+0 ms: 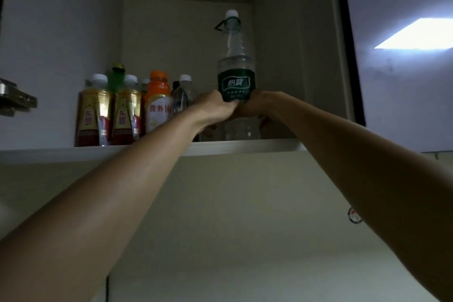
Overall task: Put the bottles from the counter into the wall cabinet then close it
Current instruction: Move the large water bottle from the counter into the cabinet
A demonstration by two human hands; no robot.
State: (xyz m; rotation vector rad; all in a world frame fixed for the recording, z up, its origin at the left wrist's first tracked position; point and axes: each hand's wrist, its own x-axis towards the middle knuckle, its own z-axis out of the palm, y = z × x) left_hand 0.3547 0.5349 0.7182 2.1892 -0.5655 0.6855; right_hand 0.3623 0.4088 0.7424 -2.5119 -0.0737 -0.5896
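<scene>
A tall clear water bottle [235,61] with a dark green label and white cap stands upright on the wall cabinet's shelf [245,146], right of centre. My left hand [215,108] and my right hand [257,105] both grip its lower body from either side. To its left on the same shelf stand two red-and-gold tea bottles [92,110], a second one [126,110], an orange-capped bottle [158,103], a small clear bottle [183,95] and a green bottle [117,78] behind them. The cabinet is open.
The open cabinet door's inner face [49,44] fills the left, with a metal hinge [17,100] on it. The cabinet's right side wall [318,56] stands close to the big bottle. A bright ceiling light [414,37] shows at right.
</scene>
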